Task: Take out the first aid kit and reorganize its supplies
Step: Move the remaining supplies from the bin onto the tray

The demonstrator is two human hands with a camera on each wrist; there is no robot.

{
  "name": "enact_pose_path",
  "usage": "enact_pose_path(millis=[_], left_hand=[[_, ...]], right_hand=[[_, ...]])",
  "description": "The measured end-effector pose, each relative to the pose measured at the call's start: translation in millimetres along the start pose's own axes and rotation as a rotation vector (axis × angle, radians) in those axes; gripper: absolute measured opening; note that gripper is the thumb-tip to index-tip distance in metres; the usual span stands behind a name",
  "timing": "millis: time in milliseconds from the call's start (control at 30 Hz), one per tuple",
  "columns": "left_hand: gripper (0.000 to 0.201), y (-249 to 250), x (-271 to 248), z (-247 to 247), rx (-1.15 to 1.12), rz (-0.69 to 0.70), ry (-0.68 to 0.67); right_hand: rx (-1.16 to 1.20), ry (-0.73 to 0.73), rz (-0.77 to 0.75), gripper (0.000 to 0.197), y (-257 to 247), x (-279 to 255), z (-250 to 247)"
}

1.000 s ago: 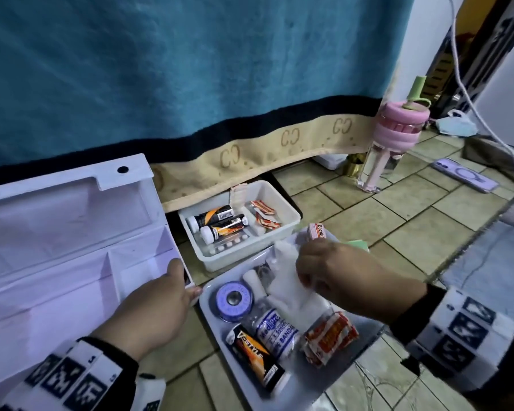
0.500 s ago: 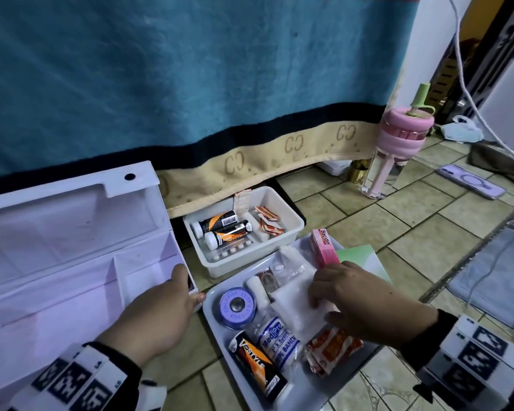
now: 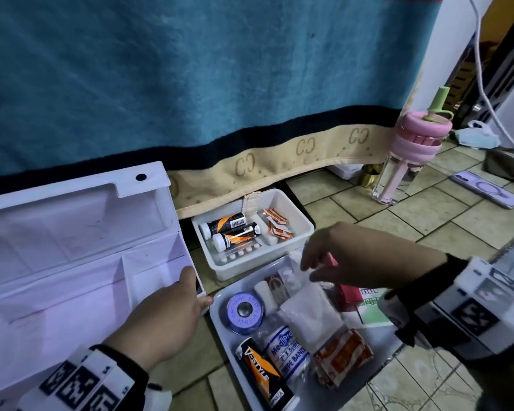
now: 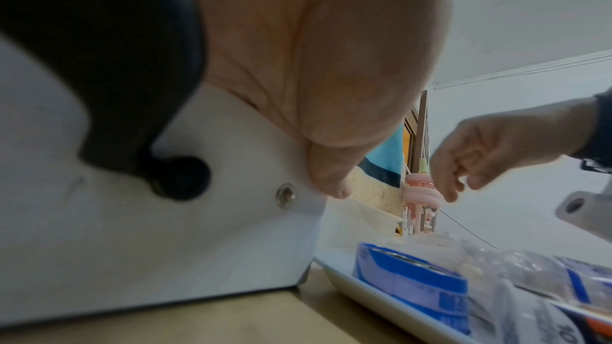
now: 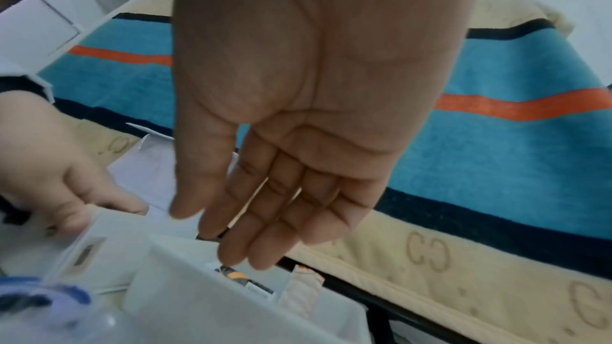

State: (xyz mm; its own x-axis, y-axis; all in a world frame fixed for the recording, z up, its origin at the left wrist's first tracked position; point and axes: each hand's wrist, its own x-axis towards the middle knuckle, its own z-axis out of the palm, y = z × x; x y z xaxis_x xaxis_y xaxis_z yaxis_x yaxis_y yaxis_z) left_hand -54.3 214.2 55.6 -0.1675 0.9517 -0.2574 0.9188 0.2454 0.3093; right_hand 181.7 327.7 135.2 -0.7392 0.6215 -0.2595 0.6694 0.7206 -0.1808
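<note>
- left hand [image 3: 163, 318] at 8 o'clock, grip wrapped over the corner of the open white plastic first aid case [image 3: 72, 262]
- right hand [image 3: 353, 256] at 3 o'clock hovers over the white supply tray [image 3: 220, 304], fingers loose, grip holding nothing

Counts: 1 open white kit case [image 3: 72, 247], 1 white tub [image 3: 297, 221], 1 tray [image 3: 220, 304]. Orange-black tubes: 2 in the tub [image 3: 229, 228], 1 on the tray [image 3: 258, 372]. 1 tape roll [image 3: 245, 312], 1 crepe bandage [image 3: 288, 351], 1 pink bottle [image 3: 410, 149], 1 phone [image 3: 487, 192], 2 hands: left hand [image 3: 166, 318], right hand [image 3: 353, 256].
</note>
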Motion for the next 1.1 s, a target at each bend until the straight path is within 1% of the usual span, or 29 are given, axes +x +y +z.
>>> enact_pose_path(millis=[67,133,200,267,400,500,567,633,700,767,833,900,933,1000,1100], left_hand=[[0.029,0,1,0,-0.014,0.005,0.003],[0.032,-1,2,1,-0.028,0.002,-0.005],[0.034,-3,3,3,-0.047,-0.003,-0.021],[0.034,-5,4,4,-0.051,0.005,-0.031],[0.034,-5,3,4,-0.047,0.024,-0.016],[0.035,-5,4,4,-0.058,0.022,-0.014],[0.033,-5,4,4,-0.061,0.018,-0.018],[0.032,-5,4,4,-0.064,0.017,-0.027],[0.032,-4,3,2,-0.048,0.021,-0.02],[0.031,-2,2,1,-0.026,0.026,-0.009],[0.03,-1,1,0,-0.009,0.028,-0.003],[0.029,0,0,-1,0.002,0.025,-0.005],[0.029,0,0,-1,0.004,0.024,-0.006],[0.03,1,0,-1,0.006,0.016,-0.002],[0.032,1,0,-1,0.001,0.007,0.007]], right_hand=[[-0.012,0.048,-0.006,0.019,-4,20,-3],[-0.036,0.042,-0.011,0.028,-8,45,-1],[-0.094,-0.028,-0.011,0.042,-14,67,3],[-0.197,-0.114,-0.025,0.048,-22,82,7],[-0.397,-0.204,-0.066,0.038,-28,103,21],[-0.431,-0.249,-0.097,0.034,-21,117,33],[-0.417,-0.243,-0.103,0.035,-17,122,36],[-0.374,-0.199,-0.12,0.04,-13,122,32],[-0.268,-0.119,-0.148,0.043,-8,121,24],[-0.084,0.02,-0.165,0.035,-5,114,9],[0.087,0.2,-0.162,0.021,-1,103,-7],[0.198,0.327,-0.121,0.011,4,87,-23],[0.219,0.375,-0.098,0.01,7,80,-29],[0.272,0.433,-0.057,0.013,13,66,-38],[0.393,0.406,-0.062,0.026,22,49,-39]])
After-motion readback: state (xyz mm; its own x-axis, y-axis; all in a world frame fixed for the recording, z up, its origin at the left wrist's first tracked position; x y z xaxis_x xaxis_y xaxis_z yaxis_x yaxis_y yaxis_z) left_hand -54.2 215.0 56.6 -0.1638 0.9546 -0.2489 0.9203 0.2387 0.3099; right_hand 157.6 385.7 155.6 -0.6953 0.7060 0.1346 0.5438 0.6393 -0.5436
